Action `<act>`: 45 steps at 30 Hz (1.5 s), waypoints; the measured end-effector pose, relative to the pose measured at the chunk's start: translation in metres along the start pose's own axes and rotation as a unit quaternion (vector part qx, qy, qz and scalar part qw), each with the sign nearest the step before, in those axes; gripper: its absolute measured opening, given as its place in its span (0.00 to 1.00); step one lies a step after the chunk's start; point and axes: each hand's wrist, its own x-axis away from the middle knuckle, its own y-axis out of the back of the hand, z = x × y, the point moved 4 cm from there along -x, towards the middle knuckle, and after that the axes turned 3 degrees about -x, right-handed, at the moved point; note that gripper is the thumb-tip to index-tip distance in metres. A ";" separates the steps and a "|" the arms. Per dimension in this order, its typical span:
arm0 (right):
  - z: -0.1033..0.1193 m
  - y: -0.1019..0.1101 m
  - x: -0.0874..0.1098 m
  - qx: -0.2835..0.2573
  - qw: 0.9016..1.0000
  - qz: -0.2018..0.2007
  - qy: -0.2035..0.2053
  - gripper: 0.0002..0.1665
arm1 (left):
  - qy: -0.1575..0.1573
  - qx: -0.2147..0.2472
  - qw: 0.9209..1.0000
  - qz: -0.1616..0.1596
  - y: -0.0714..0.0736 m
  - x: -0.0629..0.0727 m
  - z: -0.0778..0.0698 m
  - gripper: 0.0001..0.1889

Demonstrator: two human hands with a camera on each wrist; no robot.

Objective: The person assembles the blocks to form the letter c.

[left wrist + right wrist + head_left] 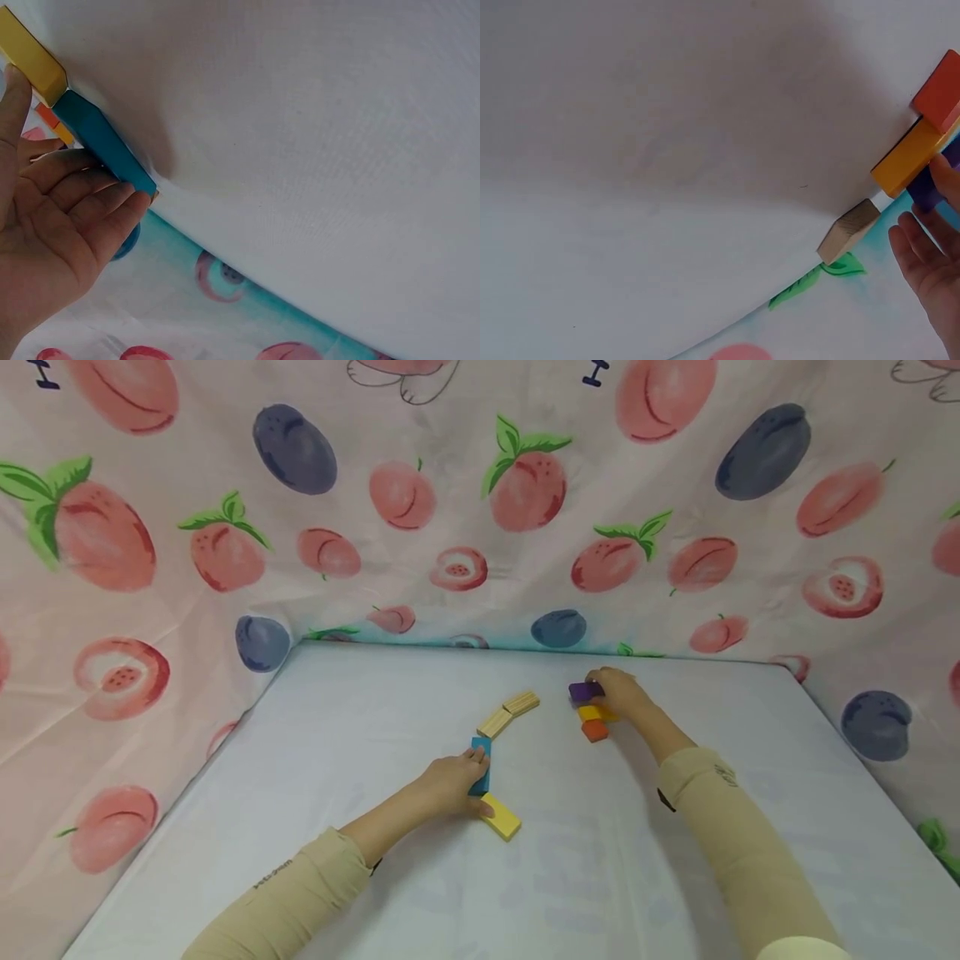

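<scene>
My left hand [450,785] rests along a blue block [481,777], with its fingers against the block's side. Its thumb touches a yellow block [501,817], which sits at an angle to the blue block's near end. In the left wrist view the left fingers [94,199] lie fairly straight beside the blue block [105,139]. My right hand [618,692] pinches a purple block [585,692] between thumb and fingers. Just on the near side of it are an amber block [589,714] and an orange block [595,731], touching end to end in the right wrist view.
Two plain wooden blocks [495,723] continue from the blue block's far end, curving toward the right. White cloth [360,710] covers the table. A fruit-print curtain [450,510] rises behind the far edge and along both sides.
</scene>
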 end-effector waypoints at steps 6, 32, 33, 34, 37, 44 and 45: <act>0.001 0.003 0.007 -0.032 0.999 -0.013 -0.001 0.20 | -0.002 0.000 1.000 -0.003 0.003 0.002 0.000 0.43; 0.027 0.016 0.050 -0.147 0.978 -0.132 0.068 0.21 | -0.004 -0.008 1.000 -0.007 0.000 0.002 -0.001 0.43; 0.029 0.016 0.052 -0.150 0.977 -0.132 0.069 0.21 | -0.003 -0.007 1.000 -0.006 0.000 0.002 -0.001 0.43; 0.031 0.016 0.054 -0.153 0.977 -0.131 0.070 0.21 | -0.003 -0.007 1.000 -0.006 0.000 0.001 -0.001 0.43; 0.035 0.013 0.060 -0.158 0.977 -0.120 0.073 0.21 | -0.002 -0.008 1.000 -0.005 0.000 0.001 0.000 0.44; 0.046 0.007 0.075 -0.155 0.973 -0.124 0.114 0.20 | -0.005 -0.005 1.000 -0.004 0.000 0.001 0.000 0.44; 0.048 0.006 0.077 -0.154 0.973 -0.125 0.120 0.20 | -0.004 -0.003 1.000 -0.004 0.000 0.001 0.000 0.43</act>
